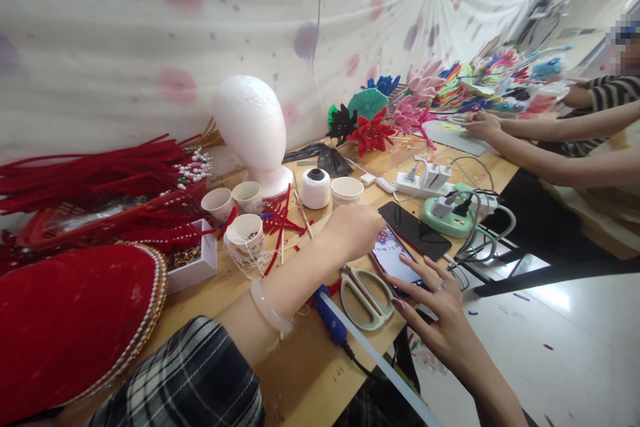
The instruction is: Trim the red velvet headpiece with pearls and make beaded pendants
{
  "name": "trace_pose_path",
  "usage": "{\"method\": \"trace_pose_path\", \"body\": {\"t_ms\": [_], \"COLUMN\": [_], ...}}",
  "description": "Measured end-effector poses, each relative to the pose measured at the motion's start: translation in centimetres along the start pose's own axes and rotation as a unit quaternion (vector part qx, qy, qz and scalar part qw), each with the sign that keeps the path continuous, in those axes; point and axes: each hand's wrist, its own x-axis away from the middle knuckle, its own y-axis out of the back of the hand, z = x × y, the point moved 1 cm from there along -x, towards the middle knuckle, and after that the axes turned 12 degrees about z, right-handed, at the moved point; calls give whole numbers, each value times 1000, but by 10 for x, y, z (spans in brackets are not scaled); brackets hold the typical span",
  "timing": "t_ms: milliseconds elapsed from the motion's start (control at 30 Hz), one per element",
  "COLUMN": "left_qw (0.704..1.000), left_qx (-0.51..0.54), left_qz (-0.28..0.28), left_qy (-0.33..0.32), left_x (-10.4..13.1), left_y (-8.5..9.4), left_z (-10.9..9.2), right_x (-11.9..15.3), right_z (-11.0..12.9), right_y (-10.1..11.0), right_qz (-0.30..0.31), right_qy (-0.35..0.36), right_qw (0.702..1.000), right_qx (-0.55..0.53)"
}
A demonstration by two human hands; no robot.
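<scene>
On the left, a red round piece (75, 327) edged with beads lay near red strips (90, 167) and a white box (197, 263). Paper cups (247, 235) stood before a white foam head (253, 123); small print on the front cup was too tiny to read. A spool of white thread (315, 190) stood beside another cup (347, 191). A blue tool (330, 320) with a cord lay near green-handled scissors (367, 300); handwritten marks by the tabletop (300, 380) edge could not be read surely. The left hand (356, 232) was curled over the upper end of a lit phone (396, 255); whether its grip was closed on anything could not be told. The phone lay on the tabletop beside a dark phone (415, 230), its screen text illegible. The right hand (440, 293) had its grip apart, fingers spread at the lit phone's lower end. Farther right were a green socket block (447, 219) and another person's hands (483, 127).
</scene>
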Motion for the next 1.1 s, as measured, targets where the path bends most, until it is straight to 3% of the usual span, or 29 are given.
{"method": "trace_pose_path", "body": {"t_ms": [400, 500, 600, 700, 800, 867, 933, 1033, 1067, 1100], "left_qw": [1000, 999, 994, 982, 958, 913, 885, 851, 816, 799], "left_qx": [20, 38, 65, 93, 119, 164, 162, 124, 112, 120], "left_qz": [-11, -31, -79, -147, -224, -332, -376, -404, -436, -439], "left_qy": [-5, 5, 27, 74, 131, 172, 223, 311, 362, 393], "left_x": [-5, -1, 17, 55, 111, 153, 195, 251, 268, 283], "left_y": [-3, 4, 20, 33, 36, 32, 21, -7, -20, -34], "left_z": [1, 0, 3, 7, 7, 3, -7, -31, -39, -47], "right_x": [1, 1, -1, -6, -10, -11, -10, -11, -12, -13], "right_z": [-2, -5, -10, -15, -13, -10, -4, 4, 6, 10], "right_y": [0, -1, -3, -4, -2, 2, 5, 8, 9, 11], "right_qz": [-6, -7, -18, -41, -71, -101, -132, -131, -128, -131], "right_qy": [3, 5, 21, 43, 47, 31, 11, 28, 40, 45], "right_qw": [1000, 1000, 999, 997, 995, 993, 990, 990, 990, 989], "right_qx": [-6, 7, 27, 40, 53, 54, 49, 48, 52, 59]}}
